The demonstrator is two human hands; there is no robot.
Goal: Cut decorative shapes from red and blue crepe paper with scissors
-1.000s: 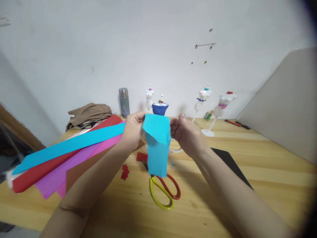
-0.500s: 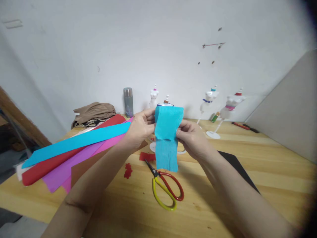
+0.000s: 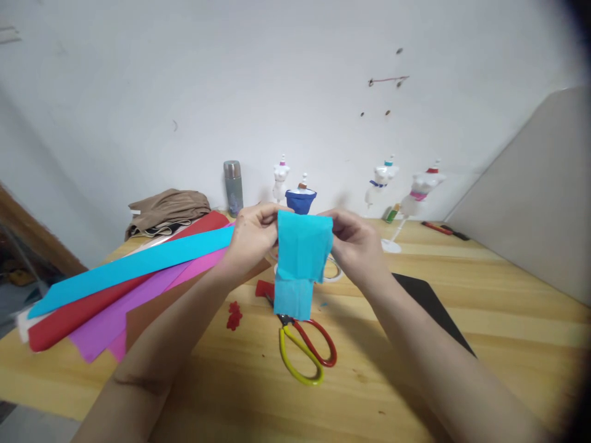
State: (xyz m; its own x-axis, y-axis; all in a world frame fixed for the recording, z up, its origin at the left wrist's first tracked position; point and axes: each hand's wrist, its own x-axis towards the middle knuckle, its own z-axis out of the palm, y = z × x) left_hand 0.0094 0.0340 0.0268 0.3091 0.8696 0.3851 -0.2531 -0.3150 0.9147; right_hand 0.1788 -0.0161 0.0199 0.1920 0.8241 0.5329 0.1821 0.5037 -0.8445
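Observation:
Between my two hands hangs a piece of blue crepe paper (image 3: 302,249), folded over at the top so that a paler, longer layer shows below. My left hand (image 3: 255,235) pinches its upper left edge, and my right hand (image 3: 359,246) pinches the upper right edge. The fingertips of both hands are partly behind the paper. Beneath it on the table lie scissors (image 3: 307,354) with one yellow and one red handle, their blades partly covered by the paper. A small red paper scrap (image 3: 264,288) touches the blade tips; a crumpled red piece (image 3: 234,315) lies to the left.
Coloured paper rolls (image 3: 133,264) and brown cloth (image 3: 170,209) lie at the left. A flask (image 3: 233,187) stands by the wall. Small white mannequins (image 3: 427,181) stand at the back, one in blue fabric (image 3: 301,201). A black sheet (image 3: 431,311) lies right.
The paper's top edge has been brought level and folded further down, so the lower layer shows shorter. My right hand has moved up to the top corner. The view has shifted slightly.

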